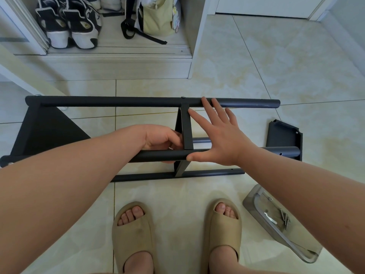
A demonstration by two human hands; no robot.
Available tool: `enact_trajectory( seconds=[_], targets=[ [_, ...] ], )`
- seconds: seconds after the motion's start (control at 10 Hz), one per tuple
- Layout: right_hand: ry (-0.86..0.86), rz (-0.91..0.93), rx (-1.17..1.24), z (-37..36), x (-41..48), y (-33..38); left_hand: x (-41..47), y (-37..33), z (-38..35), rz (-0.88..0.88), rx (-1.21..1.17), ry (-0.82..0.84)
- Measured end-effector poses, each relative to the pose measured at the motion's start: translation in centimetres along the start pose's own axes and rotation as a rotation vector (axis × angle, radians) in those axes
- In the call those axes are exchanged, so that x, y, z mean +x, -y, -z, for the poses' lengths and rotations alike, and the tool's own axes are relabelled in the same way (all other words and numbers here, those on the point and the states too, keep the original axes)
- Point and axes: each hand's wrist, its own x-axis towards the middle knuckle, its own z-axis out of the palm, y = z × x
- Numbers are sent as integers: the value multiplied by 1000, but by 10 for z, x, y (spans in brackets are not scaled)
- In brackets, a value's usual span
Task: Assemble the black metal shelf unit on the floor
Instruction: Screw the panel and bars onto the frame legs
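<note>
The shelf unit lies on its side on the tiled floor, its long tubes running left to right across the middle of the view. The far tube and the near tube are joined by a middle panel that stands on edge between them. A low tube lies closer to the feet. A left panel closes the unit's left end.

The left hand reaches over the near tube just left of the middle panel. Its fingers are curled, with the thumb under the tube, so it grips that tube. The fingertips touch the panel's left face.

The right hand is flat and spread wide just right of the middle panel. Its fingers stretch out to the far tube, with one fingertip against the panel's edge. The thumb rests on the near tube.

A loose panel lies on the floor at the right, by the tube ends. Near right, a clear tray holds several screws and a small bent metal piece. Two feet in tan slippers stand at the near edge. At far left, an open cabinet holds black-and-white shoes and a pale green bag.
</note>
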Motion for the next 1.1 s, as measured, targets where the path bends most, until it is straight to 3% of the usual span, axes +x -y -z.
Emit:
enact_trajectory(
  seconds=[0.2,0.5,1.1],
  targets=[
    [1,-1,6,0,0,0,0,1,-1,84,42,6],
    [2,-2,7,1,0,0,1,2,2,-8,56,29],
    [-3,0,5,0,0,0,-2,0,0,-28,-25,42]
  ],
)
